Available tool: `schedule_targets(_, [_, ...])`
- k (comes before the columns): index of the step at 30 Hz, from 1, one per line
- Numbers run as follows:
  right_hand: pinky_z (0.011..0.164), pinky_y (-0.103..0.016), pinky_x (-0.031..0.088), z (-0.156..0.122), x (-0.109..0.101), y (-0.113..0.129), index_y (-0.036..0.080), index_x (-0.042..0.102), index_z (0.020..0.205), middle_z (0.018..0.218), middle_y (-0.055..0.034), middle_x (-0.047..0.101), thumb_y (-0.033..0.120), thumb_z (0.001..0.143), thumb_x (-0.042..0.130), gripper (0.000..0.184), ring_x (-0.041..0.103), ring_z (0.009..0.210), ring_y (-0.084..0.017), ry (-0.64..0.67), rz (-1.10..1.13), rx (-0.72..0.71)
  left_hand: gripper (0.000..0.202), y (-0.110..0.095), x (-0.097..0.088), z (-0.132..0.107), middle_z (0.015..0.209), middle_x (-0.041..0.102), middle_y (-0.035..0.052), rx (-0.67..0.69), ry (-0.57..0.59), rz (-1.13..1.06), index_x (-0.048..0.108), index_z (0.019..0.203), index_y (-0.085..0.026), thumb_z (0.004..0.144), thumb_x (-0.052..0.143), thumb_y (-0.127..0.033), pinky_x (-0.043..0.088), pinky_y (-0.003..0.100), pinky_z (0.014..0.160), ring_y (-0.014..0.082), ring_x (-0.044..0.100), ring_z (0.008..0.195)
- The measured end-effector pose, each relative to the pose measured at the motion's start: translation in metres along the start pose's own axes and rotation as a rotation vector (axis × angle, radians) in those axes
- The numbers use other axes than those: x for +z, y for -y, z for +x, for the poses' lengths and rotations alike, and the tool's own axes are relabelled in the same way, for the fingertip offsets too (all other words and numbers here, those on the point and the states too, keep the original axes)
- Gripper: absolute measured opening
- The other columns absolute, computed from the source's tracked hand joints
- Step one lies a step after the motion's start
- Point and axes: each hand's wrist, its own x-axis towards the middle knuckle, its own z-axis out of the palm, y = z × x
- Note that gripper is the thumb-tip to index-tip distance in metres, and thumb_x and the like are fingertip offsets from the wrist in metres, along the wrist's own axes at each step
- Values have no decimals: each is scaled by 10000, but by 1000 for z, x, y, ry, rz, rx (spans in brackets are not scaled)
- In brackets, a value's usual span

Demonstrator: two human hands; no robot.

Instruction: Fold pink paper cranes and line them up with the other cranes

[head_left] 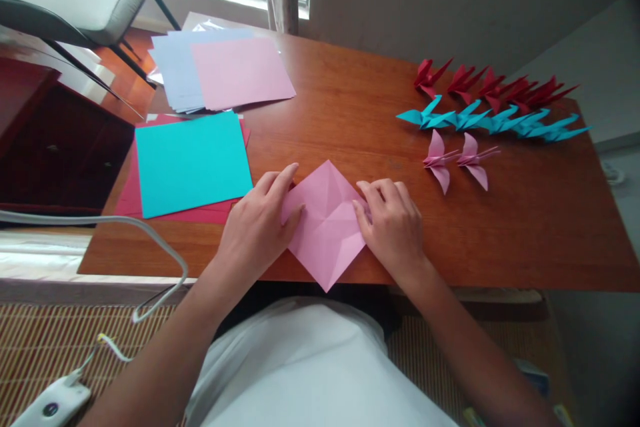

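Observation:
A creased pink square of origami paper (327, 227) is turned like a diamond at the table's front edge, its near corner reaching past that edge. My left hand (265, 213) pinches its left corner between thumb and fingers. At the right corner, my right hand (393, 223) grips the paper the same way, thumb on top. Fold lines cross in the middle of the sheet. Both side corners are partly hidden by my fingers.
Blue card sheets (193, 167) on red ones lie left of my left hand. Behind them are pale blue and pink sheets (245, 73). At right stand rows of red paper cranes (493, 87), blue cranes (493, 119) and two pink cranes (439, 161). A white cable (155, 230) hangs at front left.

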Motion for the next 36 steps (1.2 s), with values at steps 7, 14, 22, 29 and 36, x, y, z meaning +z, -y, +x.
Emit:
schedule_targets(7, [801,-369,420,7,3,14,180,642,1335,1088,-98,666,137,1016,475,363,516,931,-238,129,52,-208,474,-2,9,3,1211,683,84,-5,-128,-82,562,1422,-217,949,544,-237,569,335,780,230,704,978])
schedule_targets(14, [789,-381,424,15,0,23,174,585,1418,1096,-131,630,358,1043,493,427,526,975,-263,249,13,-156,447,-2,-3,2,1092,716,82,-160,-151,-725,604,1332,-176,935,640,-377,567,286,756,172,698,869])
schedule_targets(22, [772,-384,444,18,0,29,173,541,1473,1114,-141,619,390,1036,500,489,533,973,-271,283,-14,-117,554,-5,-11,-6,1181,766,98,-209,-36,-625,692,1248,-166,982,500,-613,560,337,805,248,718,980])
schedule_targets(29, [777,-386,472,19,3,28,161,524,1484,1100,-128,629,421,1036,497,519,565,965,-266,286,-3,-87,387,-7,14,-18,1263,751,114,95,-251,-54,637,1348,-154,994,511,-245,540,381,972,259,709,1121])
schedule_targets(36, [767,-374,504,31,7,28,87,472,1495,1106,-143,666,370,1033,501,543,619,981,-268,287,18,-23,483,-8,20,-26,1451,643,122,327,-182,74,561,1453,-159,987,438,-124,521,426,1006,282,653,1278])
